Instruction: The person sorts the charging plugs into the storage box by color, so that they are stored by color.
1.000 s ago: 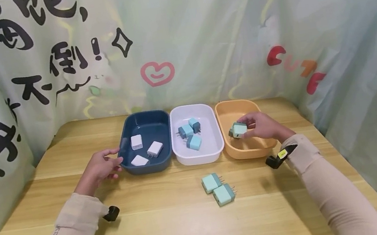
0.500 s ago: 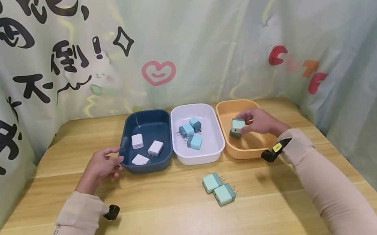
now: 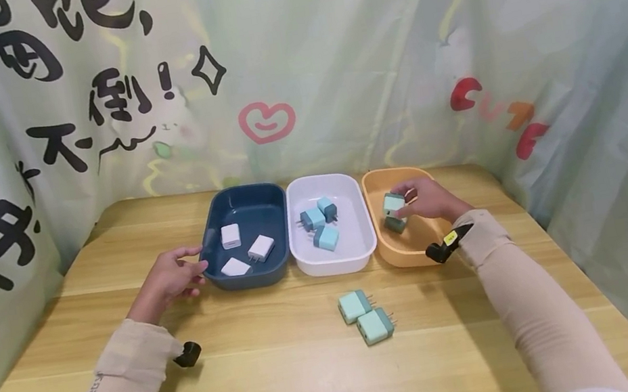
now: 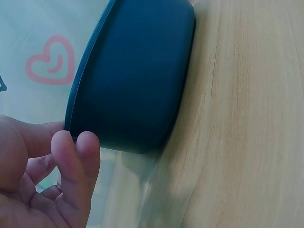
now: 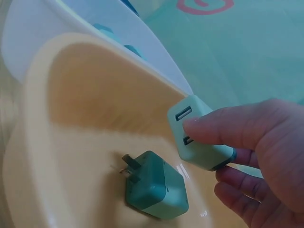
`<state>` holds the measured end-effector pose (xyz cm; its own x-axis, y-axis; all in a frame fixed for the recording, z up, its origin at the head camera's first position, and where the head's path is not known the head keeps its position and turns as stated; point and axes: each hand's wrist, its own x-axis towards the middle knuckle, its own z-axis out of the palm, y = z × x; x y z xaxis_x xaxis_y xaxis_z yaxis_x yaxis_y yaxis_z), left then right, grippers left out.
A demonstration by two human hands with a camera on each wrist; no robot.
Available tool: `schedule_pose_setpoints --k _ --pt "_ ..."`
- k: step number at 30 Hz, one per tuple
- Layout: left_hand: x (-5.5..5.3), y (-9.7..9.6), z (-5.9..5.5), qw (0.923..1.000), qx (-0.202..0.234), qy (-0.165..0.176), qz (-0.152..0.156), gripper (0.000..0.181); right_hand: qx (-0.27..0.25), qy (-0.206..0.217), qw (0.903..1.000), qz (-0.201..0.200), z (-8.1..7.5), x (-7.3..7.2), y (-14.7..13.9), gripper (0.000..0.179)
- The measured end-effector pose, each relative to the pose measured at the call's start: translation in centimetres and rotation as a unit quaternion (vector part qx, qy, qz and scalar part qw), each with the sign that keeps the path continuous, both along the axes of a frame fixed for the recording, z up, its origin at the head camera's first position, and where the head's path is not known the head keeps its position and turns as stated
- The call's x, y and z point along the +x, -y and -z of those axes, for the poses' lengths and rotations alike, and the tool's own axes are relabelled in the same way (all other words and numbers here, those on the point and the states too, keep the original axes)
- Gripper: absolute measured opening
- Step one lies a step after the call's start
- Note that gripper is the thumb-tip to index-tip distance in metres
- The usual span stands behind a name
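In the head view my right hand pinches a pale green two-port USB charger between thumb and fingers, over the orange tray. Its port face shows in the right wrist view. Just beneath it, a second green charger lies in that tray, metal prongs sticking out. At the left, my left hand holds the rim of the navy tray by its near left corner, fingertips on the edge. Two more green chargers lie side by side on the wooden table in front of the trays.
Between the navy and orange trays stands a white tray with several blue chargers. White chargers lie in the navy tray. The three trays form a row on the wooden table. A printed curtain hangs behind.
My right hand has shifted slightly left and back with the green charger, staying over the orange tray. The left hand keeps its place at the navy tray.
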<state>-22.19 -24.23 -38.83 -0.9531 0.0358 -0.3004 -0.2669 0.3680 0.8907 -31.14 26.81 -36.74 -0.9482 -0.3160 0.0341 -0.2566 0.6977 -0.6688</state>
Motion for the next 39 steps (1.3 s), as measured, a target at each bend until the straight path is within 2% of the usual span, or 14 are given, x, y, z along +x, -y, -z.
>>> schedule_pose_setpoints --k 14,28,35,39 --pt "0.0 -0.1 0.1 1.0000 -0.001 0.000 -0.001 0.055 -0.002 0.014 0.9992 0.038 0.2 -0.9 0.7 0.045" --pt "0.0 -0.1 0.0 1.0000 -0.004 0.005 -0.004 0.055 -0.004 0.001 0.9985 0.055 0.7 -1.3 1.0 0.048" --pt "0.0 -0.2 -0.1 0.9999 -0.007 0.010 -0.008 0.055 -0.017 -0.002 0.9978 0.064 1.1 -1.5 0.8 0.051" --pt "0.0 -0.2 -0.2 0.9999 -0.006 0.010 -0.009 0.055 -0.044 -0.008 0.9966 0.069 1.3 -1.6 0.6 0.054"
